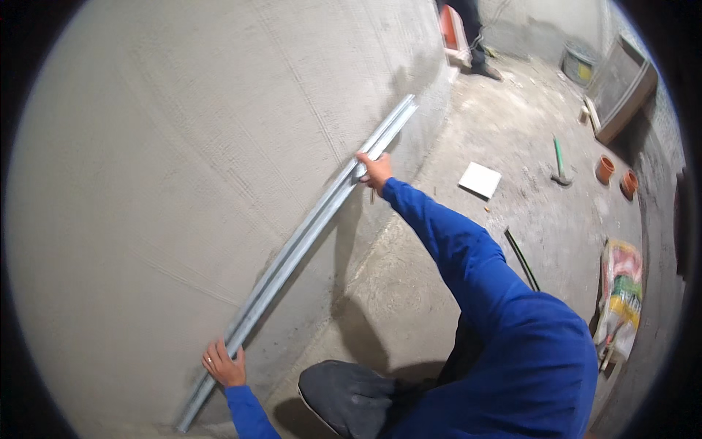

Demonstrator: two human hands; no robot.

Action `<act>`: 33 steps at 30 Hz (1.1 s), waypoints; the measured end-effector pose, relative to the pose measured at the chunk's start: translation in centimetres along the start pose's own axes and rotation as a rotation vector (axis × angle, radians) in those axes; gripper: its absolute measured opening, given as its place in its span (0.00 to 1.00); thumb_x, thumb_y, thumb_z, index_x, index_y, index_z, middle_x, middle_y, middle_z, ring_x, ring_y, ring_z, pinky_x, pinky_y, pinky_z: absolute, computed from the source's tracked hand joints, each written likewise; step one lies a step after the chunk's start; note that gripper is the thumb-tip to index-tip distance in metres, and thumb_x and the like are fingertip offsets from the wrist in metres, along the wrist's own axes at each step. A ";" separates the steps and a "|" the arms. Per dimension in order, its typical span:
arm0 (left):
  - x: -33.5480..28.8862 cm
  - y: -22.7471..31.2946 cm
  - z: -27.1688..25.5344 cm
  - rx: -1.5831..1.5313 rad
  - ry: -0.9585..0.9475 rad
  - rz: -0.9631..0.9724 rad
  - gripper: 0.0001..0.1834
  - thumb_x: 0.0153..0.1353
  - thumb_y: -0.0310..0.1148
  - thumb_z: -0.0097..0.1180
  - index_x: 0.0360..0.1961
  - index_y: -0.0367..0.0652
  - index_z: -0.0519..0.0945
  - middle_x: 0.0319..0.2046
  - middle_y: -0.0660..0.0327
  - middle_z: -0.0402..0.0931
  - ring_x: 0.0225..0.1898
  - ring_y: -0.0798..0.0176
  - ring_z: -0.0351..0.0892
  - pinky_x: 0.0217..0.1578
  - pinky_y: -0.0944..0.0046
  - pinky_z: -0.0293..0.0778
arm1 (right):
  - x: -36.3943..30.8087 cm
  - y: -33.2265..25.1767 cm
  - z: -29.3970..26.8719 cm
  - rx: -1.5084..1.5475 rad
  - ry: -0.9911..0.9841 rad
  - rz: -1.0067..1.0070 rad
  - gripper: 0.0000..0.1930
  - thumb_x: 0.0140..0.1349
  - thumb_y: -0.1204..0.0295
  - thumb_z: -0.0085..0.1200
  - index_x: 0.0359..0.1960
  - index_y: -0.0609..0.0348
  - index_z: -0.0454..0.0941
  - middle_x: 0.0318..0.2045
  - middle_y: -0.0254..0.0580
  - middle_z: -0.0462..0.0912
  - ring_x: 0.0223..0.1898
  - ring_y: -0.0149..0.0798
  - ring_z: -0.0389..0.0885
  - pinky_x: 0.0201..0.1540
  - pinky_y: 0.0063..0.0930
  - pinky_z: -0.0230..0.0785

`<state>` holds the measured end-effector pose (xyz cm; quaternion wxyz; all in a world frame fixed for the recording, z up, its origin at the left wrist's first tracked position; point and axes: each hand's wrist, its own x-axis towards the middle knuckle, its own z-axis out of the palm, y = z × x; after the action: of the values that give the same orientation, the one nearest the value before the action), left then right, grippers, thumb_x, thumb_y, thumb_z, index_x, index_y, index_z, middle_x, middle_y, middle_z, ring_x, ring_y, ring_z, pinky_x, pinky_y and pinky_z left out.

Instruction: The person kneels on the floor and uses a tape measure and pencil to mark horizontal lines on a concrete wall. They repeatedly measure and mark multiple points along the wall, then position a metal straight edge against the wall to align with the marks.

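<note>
A long galvanized metal channel [296, 254] slants across the grey rendered wall [183, 183], from the lower left up to the right. Near its lower end, my left hand [224, 364] grips the channel, fingers on the far side and thumb towards me. Further up, my right hand [376, 172] is closed around the same channel, with some fingers hidden behind it. The channel lies along the wall face; whether its full length touches I cannot tell. Its upper end sticks out past my right hand.
On the floor to the right are a white square tile [480, 181], a green-handled hammer [559, 162], two terracotta pots [605, 170], a dark strip [521, 257] and a printed sack [622, 293]. A bucket [578, 63] and framed panel [621, 91] stand beyond. Another person's leg [474, 36] shows at the back.
</note>
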<state>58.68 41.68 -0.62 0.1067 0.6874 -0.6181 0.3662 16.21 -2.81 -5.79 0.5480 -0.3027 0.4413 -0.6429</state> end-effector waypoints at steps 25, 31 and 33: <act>1.1 -0.2 -1.1 0.159 -0.001 -0.026 0.32 0.45 0.38 0.72 0.51 0.42 0.74 0.50 0.52 0.67 0.54 0.46 0.65 0.53 0.43 0.61 | -0.8 -2.6 2.8 -0.020 -0.003 -0.063 0.34 0.52 0.56 0.67 0.45 0.65 0.57 0.28 0.52 0.77 0.20 0.39 0.77 0.21 0.35 0.72; 1.3 0.1 -1.2 0.177 -0.023 -0.056 0.32 0.44 0.38 0.73 0.51 0.42 0.74 0.50 0.51 0.67 0.54 0.46 0.64 0.54 0.43 0.61 | -0.9 -3.1 2.9 -0.064 -0.013 -0.024 0.34 0.53 0.56 0.67 0.46 0.66 0.57 0.27 0.51 0.77 0.19 0.38 0.76 0.20 0.34 0.72; 1.2 0.2 -1.1 0.192 -0.025 -0.065 0.32 0.44 0.38 0.73 0.51 0.42 0.74 0.50 0.51 0.67 0.54 0.47 0.64 0.54 0.43 0.61 | -0.9 -3.1 2.9 -0.062 -0.013 -0.014 0.34 0.53 0.56 0.67 0.46 0.66 0.57 0.27 0.50 0.77 0.19 0.37 0.77 0.20 0.34 0.71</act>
<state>58.06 41.38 0.93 0.0443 0.7186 -0.5589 0.4115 17.59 -2.60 -1.67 0.5366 -0.3268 0.4551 -0.6310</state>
